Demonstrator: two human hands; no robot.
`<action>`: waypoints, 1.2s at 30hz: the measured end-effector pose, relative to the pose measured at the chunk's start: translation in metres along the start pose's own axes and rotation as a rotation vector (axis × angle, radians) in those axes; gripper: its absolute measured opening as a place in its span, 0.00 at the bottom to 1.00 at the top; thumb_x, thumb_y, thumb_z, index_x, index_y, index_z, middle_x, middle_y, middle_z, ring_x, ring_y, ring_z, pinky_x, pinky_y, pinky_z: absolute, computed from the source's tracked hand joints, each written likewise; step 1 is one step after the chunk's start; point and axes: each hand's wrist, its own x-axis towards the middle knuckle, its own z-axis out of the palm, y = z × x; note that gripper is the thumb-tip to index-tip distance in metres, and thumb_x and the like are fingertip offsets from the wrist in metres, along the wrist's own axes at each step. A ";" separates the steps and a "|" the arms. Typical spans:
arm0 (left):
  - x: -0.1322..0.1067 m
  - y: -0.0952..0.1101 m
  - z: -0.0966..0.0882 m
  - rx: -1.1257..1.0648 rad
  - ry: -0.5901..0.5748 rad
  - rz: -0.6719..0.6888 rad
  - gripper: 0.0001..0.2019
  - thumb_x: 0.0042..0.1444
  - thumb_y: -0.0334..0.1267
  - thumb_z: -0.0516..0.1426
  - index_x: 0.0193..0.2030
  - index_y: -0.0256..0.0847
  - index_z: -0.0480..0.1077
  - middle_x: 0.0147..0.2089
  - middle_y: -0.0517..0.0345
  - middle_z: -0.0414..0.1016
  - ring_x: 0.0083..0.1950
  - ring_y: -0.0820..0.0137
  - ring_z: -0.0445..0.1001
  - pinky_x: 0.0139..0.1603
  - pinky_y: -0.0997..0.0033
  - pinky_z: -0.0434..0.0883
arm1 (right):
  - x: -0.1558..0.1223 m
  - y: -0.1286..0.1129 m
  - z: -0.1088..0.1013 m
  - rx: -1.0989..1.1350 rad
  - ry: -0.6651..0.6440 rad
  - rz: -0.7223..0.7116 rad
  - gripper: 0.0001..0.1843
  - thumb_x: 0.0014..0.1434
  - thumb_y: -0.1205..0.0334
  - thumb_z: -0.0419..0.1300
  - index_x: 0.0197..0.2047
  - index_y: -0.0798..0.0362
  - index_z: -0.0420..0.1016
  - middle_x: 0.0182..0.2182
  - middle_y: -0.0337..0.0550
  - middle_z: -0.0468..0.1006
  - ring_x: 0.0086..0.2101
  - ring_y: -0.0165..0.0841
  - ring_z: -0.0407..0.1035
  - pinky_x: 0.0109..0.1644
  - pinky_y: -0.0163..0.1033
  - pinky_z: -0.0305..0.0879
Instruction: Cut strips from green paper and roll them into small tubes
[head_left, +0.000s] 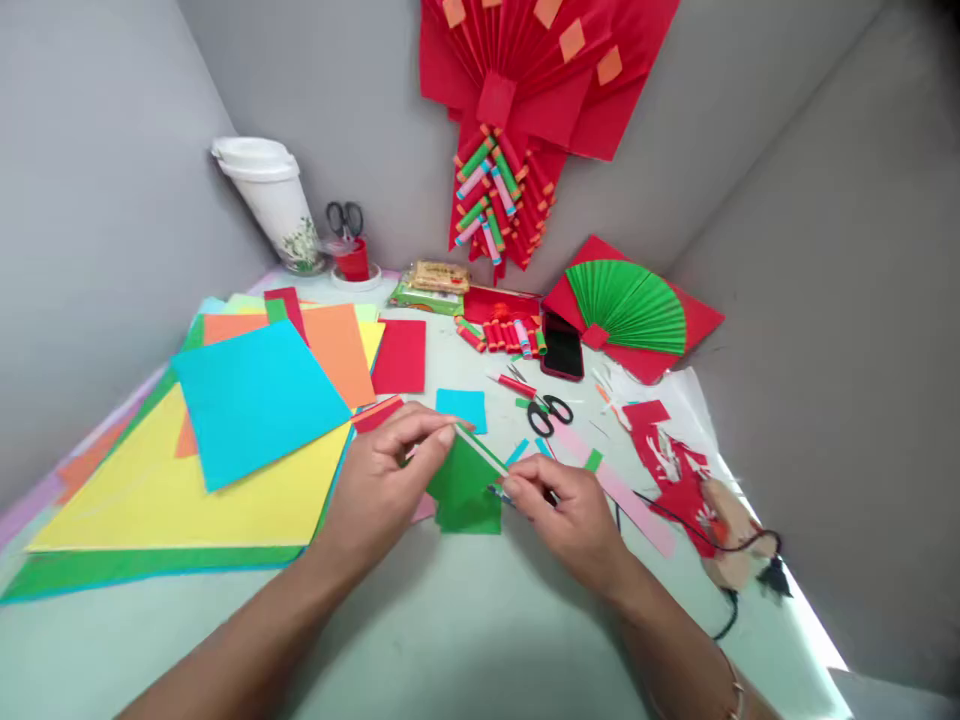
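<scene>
The biggest thing near my hands is the stack of coloured paper sheets, spread on the bench just beyond and to the outside of my left hand, with a cyan sheet on top. Between the two hands lies the green paper piece, flat on the bench. My left hand is closed in a pinch on its upper edge, where a thin pale stick lies along the fold. My right hand is closed on the stick's near end; I cannot tell what else it grips.

To do this well, I judge both hands should keep the paper edge tight and square against the stick, with even pressure, so the roll does not skew.

Beyond my right hand lie black-handled scissors, a pink paper strip and small scraps. Further out are a dark phone, a pile of small rolled paper tubes and a green folded fan. To the outside of my right hand, red cut scraps and a black cable sit close; the strip and scraps could crowd the work.
</scene>
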 end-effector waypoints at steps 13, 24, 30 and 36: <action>-0.001 -0.007 0.000 -0.041 0.006 0.025 0.14 0.60 0.50 0.57 0.44 0.48 0.81 0.42 0.56 0.78 0.43 0.64 0.75 0.28 0.74 0.70 | 0.001 0.002 0.003 -0.007 0.026 -0.052 0.09 0.62 0.61 0.59 0.32 0.54 0.77 0.21 0.34 0.68 0.22 0.26 0.59 0.28 0.32 0.58; -0.001 -0.007 0.002 -0.048 0.024 0.050 0.14 0.61 0.49 0.57 0.43 0.48 0.81 0.43 0.56 0.77 0.49 0.62 0.73 0.37 0.71 0.72 | 0.001 0.000 0.003 -0.006 0.041 -0.061 0.09 0.62 0.61 0.59 0.32 0.53 0.79 0.22 0.36 0.73 0.22 0.26 0.61 0.27 0.32 0.60; -0.002 -0.004 0.003 -0.056 0.028 0.015 0.14 0.60 0.50 0.57 0.43 0.47 0.81 0.43 0.55 0.76 0.50 0.60 0.73 0.32 0.73 0.71 | 0.002 0.001 0.002 0.000 0.052 -0.069 0.09 0.62 0.62 0.59 0.33 0.54 0.78 0.24 0.37 0.75 0.22 0.25 0.61 0.28 0.31 0.60; -0.002 -0.005 0.002 -0.065 0.021 0.027 0.14 0.61 0.50 0.57 0.44 0.47 0.81 0.42 0.55 0.76 0.50 0.60 0.73 0.32 0.73 0.70 | 0.001 0.001 0.003 0.005 0.068 -0.083 0.09 0.62 0.62 0.60 0.32 0.54 0.78 0.24 0.37 0.75 0.22 0.25 0.61 0.28 0.32 0.60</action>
